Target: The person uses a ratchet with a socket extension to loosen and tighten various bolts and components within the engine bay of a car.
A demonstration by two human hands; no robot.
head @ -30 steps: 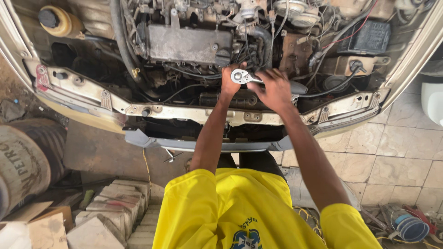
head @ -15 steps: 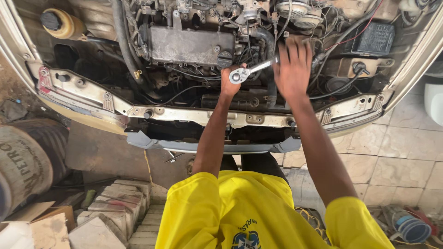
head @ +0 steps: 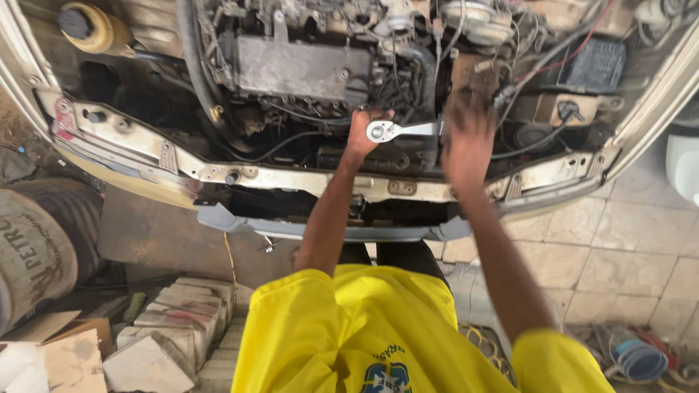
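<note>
A silver ratchet wrench [head: 399, 130] lies level over the front of the open engine bay [head: 306, 69]. My left hand [head: 362, 138] holds the wrench's round head against the engine. My right hand [head: 466, 142], blurred by motion, is on the far end of the handle, which disappears under its fingers. Both arms reach forward over the car's front crossmember [head: 291, 182]. My yellow shirt [head: 378, 335] fills the bottom of the view.
A yellow-capped fluid reservoir [head: 91, 28] sits at the bay's back left and a black battery [head: 593, 64] at the right. A barrel [head: 36, 247] lies at the left, stone blocks [head: 171, 327] below it, and tiled floor with clutter [head: 633, 356] at the right.
The wrench handle has swung down from a raised tilt to level. My right hand has dropped from above the handle's end to lower right. My left hand stays on the head.
</note>
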